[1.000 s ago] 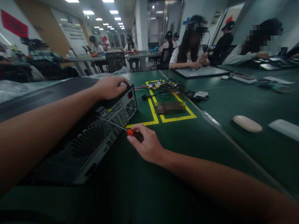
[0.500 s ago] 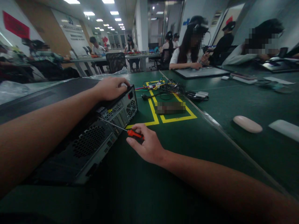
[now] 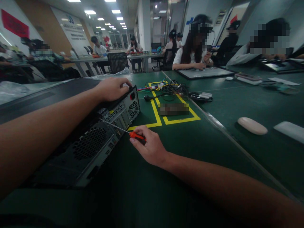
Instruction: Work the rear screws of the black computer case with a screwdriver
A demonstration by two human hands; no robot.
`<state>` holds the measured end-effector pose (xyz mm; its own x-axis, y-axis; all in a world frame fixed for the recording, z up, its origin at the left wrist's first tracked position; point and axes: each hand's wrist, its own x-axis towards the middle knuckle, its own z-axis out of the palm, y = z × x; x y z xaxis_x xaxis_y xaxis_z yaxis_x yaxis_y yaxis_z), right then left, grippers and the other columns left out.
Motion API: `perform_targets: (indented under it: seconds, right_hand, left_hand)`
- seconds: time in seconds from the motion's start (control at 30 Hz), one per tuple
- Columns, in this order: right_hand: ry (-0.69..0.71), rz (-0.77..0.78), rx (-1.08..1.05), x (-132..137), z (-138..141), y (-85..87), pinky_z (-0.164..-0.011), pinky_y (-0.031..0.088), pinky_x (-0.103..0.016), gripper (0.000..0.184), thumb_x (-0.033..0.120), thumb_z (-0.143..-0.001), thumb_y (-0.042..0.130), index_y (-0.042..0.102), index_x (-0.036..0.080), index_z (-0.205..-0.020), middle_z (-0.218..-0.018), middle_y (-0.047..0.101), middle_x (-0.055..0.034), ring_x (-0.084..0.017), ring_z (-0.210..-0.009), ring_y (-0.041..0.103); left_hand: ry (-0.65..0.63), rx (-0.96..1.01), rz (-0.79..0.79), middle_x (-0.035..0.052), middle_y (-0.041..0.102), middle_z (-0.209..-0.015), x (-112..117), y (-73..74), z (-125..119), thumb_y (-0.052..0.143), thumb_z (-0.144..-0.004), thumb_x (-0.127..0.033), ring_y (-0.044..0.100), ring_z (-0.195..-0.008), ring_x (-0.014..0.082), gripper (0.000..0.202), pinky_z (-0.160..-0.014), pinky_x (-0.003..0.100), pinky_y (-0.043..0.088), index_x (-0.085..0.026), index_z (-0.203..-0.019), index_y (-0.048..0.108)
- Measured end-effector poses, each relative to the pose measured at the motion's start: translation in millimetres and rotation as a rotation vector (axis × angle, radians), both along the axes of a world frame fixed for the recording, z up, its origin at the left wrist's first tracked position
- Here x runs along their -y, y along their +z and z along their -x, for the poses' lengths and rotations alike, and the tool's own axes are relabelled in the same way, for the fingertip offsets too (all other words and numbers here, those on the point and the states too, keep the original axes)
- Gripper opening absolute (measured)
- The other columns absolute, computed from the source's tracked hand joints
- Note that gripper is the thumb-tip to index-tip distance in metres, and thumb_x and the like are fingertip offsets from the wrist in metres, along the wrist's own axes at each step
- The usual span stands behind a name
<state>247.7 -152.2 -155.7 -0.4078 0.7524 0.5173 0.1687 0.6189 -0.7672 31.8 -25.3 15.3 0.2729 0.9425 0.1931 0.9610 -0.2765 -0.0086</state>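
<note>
A black desktop computer case (image 3: 95, 145) lies on its side on the green table (image 3: 180, 148), its vented rear panel facing me. My left hand (image 3: 112, 88) rests on the case's top far corner, fingers curled over the edge and pressing down. My right hand (image 3: 149, 147) is closed on an orange-handled screwdriver (image 3: 136, 136). Its thin metal shaft runs up and left, and the tip touches the rear panel near the upper edge.
Yellow tape rectangles (image 3: 177, 119) mark the table beyond the case, with a tangle of cables (image 3: 169, 87) behind. A white mouse (image 3: 252, 125) and a white keyboard edge (image 3: 288, 131) lie at right. Other people sit at tables further back. Clear plastic wrap (image 3: 11, 90) lies at left.
Almost nothing has moved. My right fingers have shifted slightly on the screwdriver handle, showing more orange; the tip stays on the rear panel. My left hand has stayed put.
</note>
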Motion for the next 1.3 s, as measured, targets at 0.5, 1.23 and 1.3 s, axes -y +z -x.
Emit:
perform_targets:
  seconds: [0.5, 1.23, 1.3]
  right_hand:
    - [-0.014, 0.013, 0.020, 1, 0, 1.6, -0.094, 0.064, -0.041, 0.020, 0.042, -0.110, 0.073, 0.068, 0.026, -0.121, -0.114, 0.082, -0.0065, -0.025, -0.101, 0.079]
    - [-0.014, 0.026, 0.026, 4, -1, 5.5, -0.091, 0.063, -0.039, 0.021, 0.046, -0.111, 0.072, 0.070, 0.026, -0.119, -0.110, 0.082, -0.0055, -0.023, -0.095, 0.077]
    - [-0.014, 0.027, 0.024, 4, -2, 6.1, -0.089, 0.063, -0.039, 0.023, 0.047, -0.111, 0.071, 0.071, 0.025, -0.119, -0.109, 0.081, -0.0055, -0.023, -0.093, 0.076]
  left_hand:
    - [-0.049, 0.002, 0.002, 0.0138, 0.082, -0.118, -5, -1.9, 5, 0.047, -0.109, -0.039, 0.071, -0.109, 0.0336, 0.059, -0.100, 0.049, 0.052, -0.020, -0.155, 0.078]
    - [-0.021, -0.032, 0.017, 0.0062, 0.077, -0.117, 10, 4.1, -1, 0.043, -0.115, -0.037, 0.059, -0.100, 0.0232, 0.056, -0.094, 0.036, 0.044, -0.016, -0.157, 0.074]
    - [-0.016, -0.033, 0.015, 0.0079, 0.078, -0.118, 10, 4.3, -2, 0.043, -0.114, -0.037, 0.060, -0.100, 0.0238, 0.057, -0.094, 0.037, 0.045, -0.016, -0.157, 0.074]
